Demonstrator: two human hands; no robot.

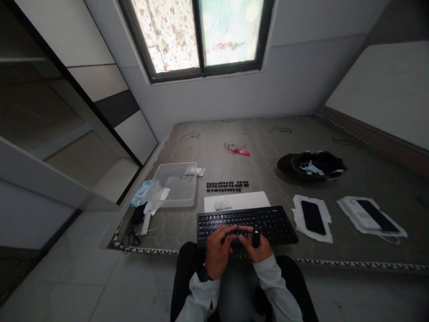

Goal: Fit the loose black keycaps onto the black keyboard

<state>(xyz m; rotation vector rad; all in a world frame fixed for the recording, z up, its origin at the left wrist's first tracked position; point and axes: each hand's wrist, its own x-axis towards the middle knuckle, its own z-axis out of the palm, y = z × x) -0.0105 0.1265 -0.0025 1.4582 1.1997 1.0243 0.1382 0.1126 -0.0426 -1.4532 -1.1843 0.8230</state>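
A black keyboard [275, 226] lies across the near edge of the mattress, in front of my knees. Over its lower middle, my left hand [217, 252] and my right hand [260, 251] meet fingertip to fingertip. The left fingers are pinched together, and whatever small thing may be between them is too dark to make out. Upright in my right hand is a short black stick-like tool [256, 236] with a pale tip. Beyond the keyboard, loose black keycaps [225, 185] are laid out in rows. A white sheet [250, 200] lies between, with a crumpled white tissue [222, 204] on it.
At left stand a clear plastic bin [176, 201], a blue packet [140, 193] and black cables [131, 237]. A red-wrapped item [239, 151] lies farther back. To the right are a black cap [310, 165], a phone [313, 217] on white cloth and a white device [363, 214].
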